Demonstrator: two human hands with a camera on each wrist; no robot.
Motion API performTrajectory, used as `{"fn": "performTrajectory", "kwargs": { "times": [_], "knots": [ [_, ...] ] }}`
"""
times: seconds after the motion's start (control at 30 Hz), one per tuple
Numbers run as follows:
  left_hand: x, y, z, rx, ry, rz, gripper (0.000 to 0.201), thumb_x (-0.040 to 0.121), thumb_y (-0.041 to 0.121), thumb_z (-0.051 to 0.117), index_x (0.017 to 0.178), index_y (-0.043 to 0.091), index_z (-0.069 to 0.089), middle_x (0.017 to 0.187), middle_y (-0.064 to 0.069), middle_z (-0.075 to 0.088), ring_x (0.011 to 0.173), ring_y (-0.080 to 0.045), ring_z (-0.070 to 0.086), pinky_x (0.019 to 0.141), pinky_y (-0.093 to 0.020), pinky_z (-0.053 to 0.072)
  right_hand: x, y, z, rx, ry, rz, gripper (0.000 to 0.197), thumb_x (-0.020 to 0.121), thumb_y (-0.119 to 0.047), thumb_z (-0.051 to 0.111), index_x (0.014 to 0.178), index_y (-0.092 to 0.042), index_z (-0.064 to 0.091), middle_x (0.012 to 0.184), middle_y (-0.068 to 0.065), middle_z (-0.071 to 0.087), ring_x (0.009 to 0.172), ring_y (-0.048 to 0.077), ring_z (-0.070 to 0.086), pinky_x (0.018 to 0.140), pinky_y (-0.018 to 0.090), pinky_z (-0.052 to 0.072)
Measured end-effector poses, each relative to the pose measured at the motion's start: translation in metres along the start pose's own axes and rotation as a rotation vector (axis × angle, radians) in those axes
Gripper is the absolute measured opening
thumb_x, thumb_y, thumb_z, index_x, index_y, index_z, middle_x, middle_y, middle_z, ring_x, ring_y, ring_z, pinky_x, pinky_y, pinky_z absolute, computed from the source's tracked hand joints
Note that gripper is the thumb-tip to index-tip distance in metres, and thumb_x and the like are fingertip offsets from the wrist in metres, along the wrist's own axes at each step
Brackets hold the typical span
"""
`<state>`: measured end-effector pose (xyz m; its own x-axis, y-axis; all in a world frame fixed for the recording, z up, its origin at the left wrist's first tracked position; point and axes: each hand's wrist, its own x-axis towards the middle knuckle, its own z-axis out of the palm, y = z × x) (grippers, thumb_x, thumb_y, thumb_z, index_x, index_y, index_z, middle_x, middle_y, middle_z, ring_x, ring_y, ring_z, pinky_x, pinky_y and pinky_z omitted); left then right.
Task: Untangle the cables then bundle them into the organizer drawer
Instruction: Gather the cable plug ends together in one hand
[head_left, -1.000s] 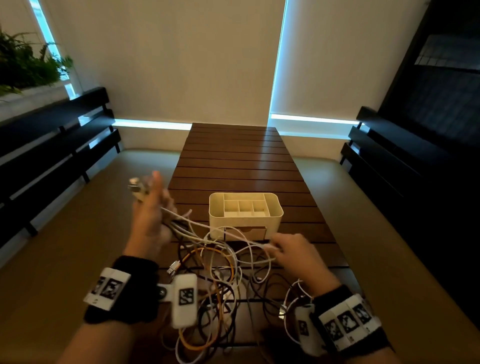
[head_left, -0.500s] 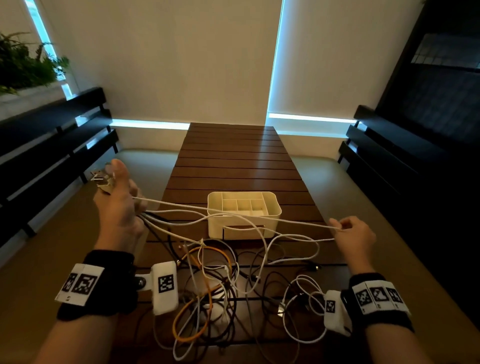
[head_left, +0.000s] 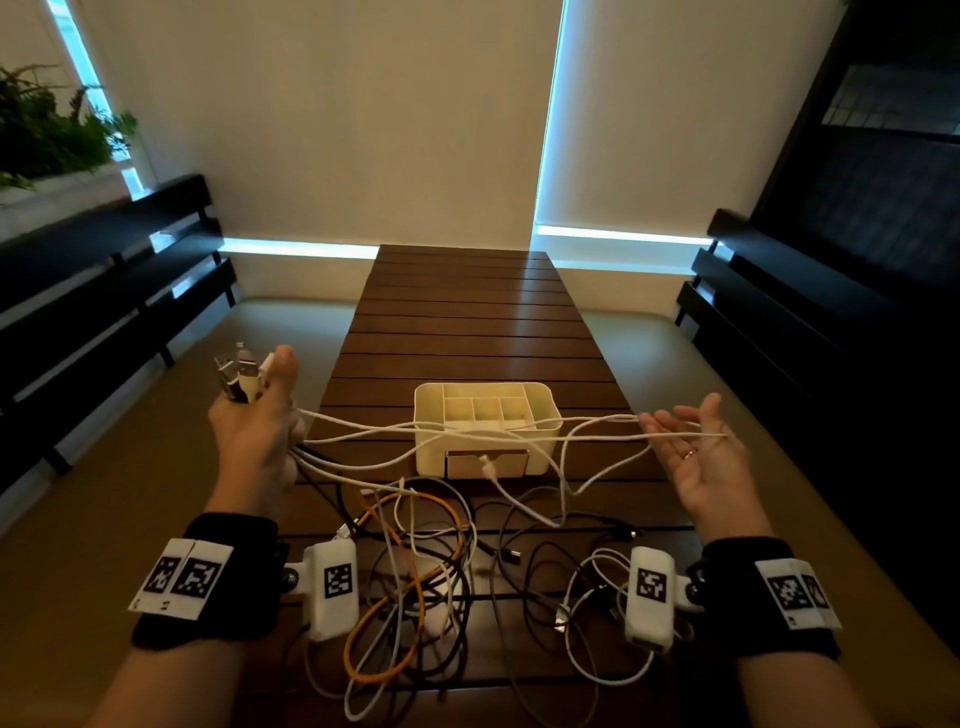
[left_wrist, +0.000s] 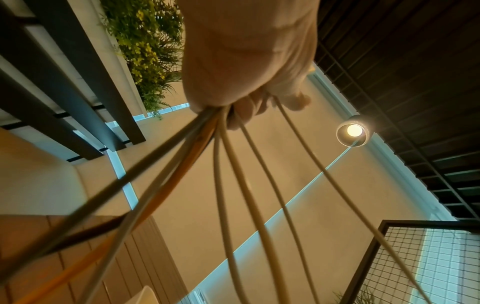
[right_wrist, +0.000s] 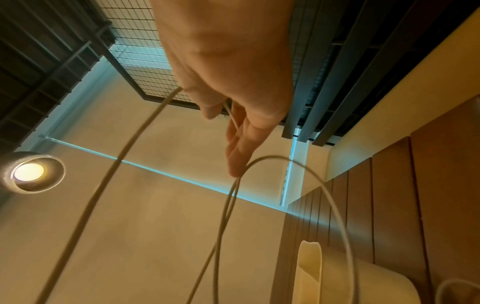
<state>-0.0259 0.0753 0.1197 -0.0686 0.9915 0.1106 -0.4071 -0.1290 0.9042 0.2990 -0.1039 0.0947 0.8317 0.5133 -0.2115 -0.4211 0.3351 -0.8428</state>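
Head view: left hand (head_left: 254, 441) clenches cable ends (head_left: 240, 375) (plugs up). Right hand (head_left: 701, 457), fingers relaxed, white cables (head_left: 597, 436) draped across, above worktop (head_left: 467, 332).

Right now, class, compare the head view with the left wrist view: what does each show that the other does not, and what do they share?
Only the head view shows the plug ends sticking up from the left hand, the open right hand with white cables draped across it, the white organizer and the tangled pile on the table.

Only the left wrist view shows a lit ceiling lamp.

Both show the left hand gripping a fan of white, dark and orange cables.
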Motion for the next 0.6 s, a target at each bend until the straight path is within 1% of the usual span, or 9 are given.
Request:
{"fn": "performTrajectory", "kwargs": {
  "times": [0.07,0.13,0.23,0.3,0.33,0.4,0.47,0.53,0.6],
  "knots": [
    [0.003,0.003,-0.009,0.032,-0.046,0.014,0.027,0.066,0.030,0.073,0.071,0.025,0.047,0.051,0.011,0.045,0.038,0.002,0.034,0.036,-0.014,0.030,0.002,-0.001,-0.009,-0.073,0.019,0.100,0.050,0.094,-0.052,0.036,0.080,-0.008,0.055,0.072,0.008,0.060,0.067,0.017,0.062,0.048,0.021,0.052],
    [0.009,0.007,-0.021,0.055,-0.049,0.016,0.029,0.062,0.028,0.074,0.069,0.026,0.046,0.058,0.010,0.044,0.040,0.001,0.037,0.037,-0.014,0.033,0.008,-0.002,-0.023,-0.075,0.055,0.236,0.057,0.094,-0.058,0.028,0.075,-0.010,0.053,0.042,-0.002,0.046,0.037,0.007,0.045,0.036,0.013,0.033],
    [0.019,0.007,-0.033,0.096,0.018,0.041,0.032,0.068,0.021,0.077,0.069,0.027,0.045,0.063,0.009,0.043,0.045,0.000,0.041,0.042,-0.016,0.037,0.015,0.002,-0.042,0.007,0.101,0.389,0.048,0.091,-0.055,0.044,0.076,-0.010,0.051,0.028,-0.008,0.026,0.021,0.003,0.022,0.030,0.010,0.015],
    [0.021,0.003,-0.033,0.133,0.083,0.081,0.028,0.076,0.021,0.076,0.072,0.028,0.048,0.067,0.009,0.046,0.053,-0.003,0.044,0.050,-0.020,0.039,0.014,0.007,-0.042,0.044,0.099,0.456,0.039,0.085,-0.046,0.059,0.077,-0.009,0.051,0.029,-0.008,0.033,0.022,0.002,0.029,0.026,0.011,0.021],
    [0.021,0.001,-0.032,0.140,0.118,0.101,0.025,0.079,0.022,0.074,0.074,0.028,0.050,0.068,0.009,0.049,0.055,-0.003,0.045,0.051,-0.020,0.038,0.013,0.008,-0.040,0.078,0.090,0.465,0.035,0.076,-0.037,0.072,0.078,-0.008,0.053,0.033,-0.007,0.043,0.025,0.002,0.038,0.027,0.012,0.030],
    [0.022,-0.002,-0.030,0.134,0.178,0.110,0.020,0.084,0.023,0.070,0.076,0.027,0.052,0.071,0.010,0.052,0.054,0.000,0.046,0.049,-0.019,0.037,0.011,0.010,-0.036,0.149,-0.012,0.433,0.062,0.030,-0.011,0.096,0.077,-0.005,0.056,0.051,0.006,0.064,0.042,0.011,0.062,0.038,0.015,0.048],
    [0.023,-0.003,-0.031,0.119,0.230,0.092,0.019,0.085,0.024,0.069,0.077,0.027,0.052,0.073,0.011,0.054,0.057,0.000,0.047,0.053,-0.020,0.038,0.014,0.011,-0.038,0.208,-0.144,0.422,0.096,0.001,0.001,0.092,0.089,-0.006,0.055,0.083,0.024,0.068,0.063,0.025,0.072,0.050,0.024,0.057],
    [0.025,-0.006,-0.033,0.124,0.258,0.089,0.018,0.084,0.025,0.070,0.078,0.027,0.052,0.075,0.011,0.055,0.061,-0.002,0.049,0.063,-0.025,0.040,0.013,0.012,-0.037,0.112,-0.212,0.419,0.103,0.016,0.008,0.091,0.107,-0.011,0.048,0.106,0.029,0.059,0.073,0.031,0.072,0.055,0.031,0.059],
    [0.023,-0.007,-0.032,0.141,0.255,0.094,0.017,0.084,0.025,0.070,0.082,0.027,0.054,0.076,0.010,0.056,0.063,-0.004,0.050,0.071,-0.032,0.042,0.008,0.014,-0.025,-0.153,-0.203,0.349,0.075,0.061,0.017,0.073,0.119,-0.018,0.039,0.108,0.023,0.059,0.076,0.029,0.072,0.055,0.032,0.057]
  ]
}}
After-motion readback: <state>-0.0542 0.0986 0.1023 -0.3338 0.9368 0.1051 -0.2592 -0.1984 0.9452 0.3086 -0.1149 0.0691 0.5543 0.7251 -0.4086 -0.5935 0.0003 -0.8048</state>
